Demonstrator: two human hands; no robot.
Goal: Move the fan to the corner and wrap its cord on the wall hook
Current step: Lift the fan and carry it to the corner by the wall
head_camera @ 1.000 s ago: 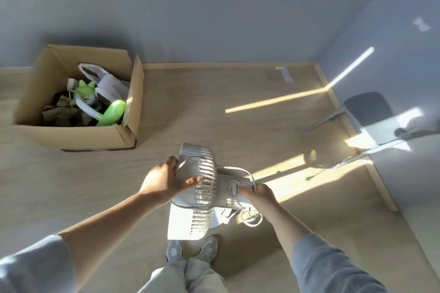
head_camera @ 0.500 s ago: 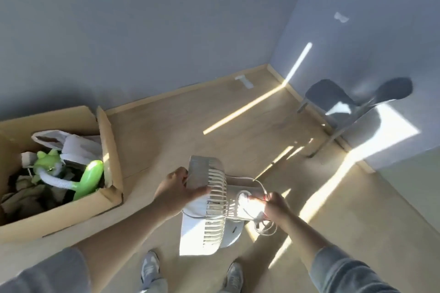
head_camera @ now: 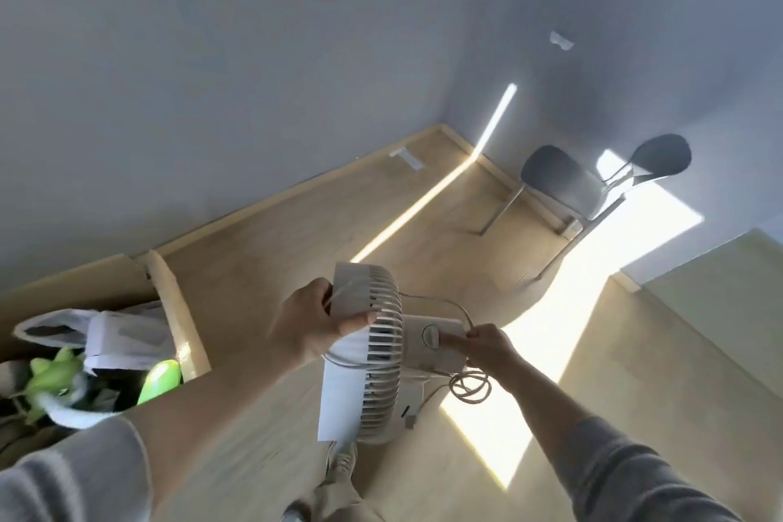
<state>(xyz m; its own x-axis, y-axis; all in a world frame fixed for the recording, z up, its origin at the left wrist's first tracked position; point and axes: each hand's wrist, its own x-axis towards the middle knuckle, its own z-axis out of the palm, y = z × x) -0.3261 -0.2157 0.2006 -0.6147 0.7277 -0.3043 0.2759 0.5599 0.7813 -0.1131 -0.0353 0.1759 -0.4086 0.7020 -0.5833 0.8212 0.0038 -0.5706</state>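
A white fan [head_camera: 379, 356] hangs in the air over the wooden floor, carried between both hands. My left hand [head_camera: 313, 326] grips the front rim of its grille. My right hand [head_camera: 483, 345] holds the motor housing at the back, with the cord passing under its fingers. The white cord [head_camera: 468, 388] loops up over the housing and dangles in a coil below my right hand, its plug hanging near the fan's base. A small white hook [head_camera: 560, 39] sits high on the right wall near the room's corner [head_camera: 440, 127].
An open cardboard box [head_camera: 167, 309] with a green toy and bags stands at the left by the wall. A dark chair [head_camera: 563, 182] stands against the right wall near the corner. A strip of white tape [head_camera: 406, 158] lies on the floor. My shoes [head_camera: 341, 462] show below.
The view has swung up and to the right, bringing the corner, the hook and the chair further into sight. Both hands keep their hold on the fan, which stays lifted.
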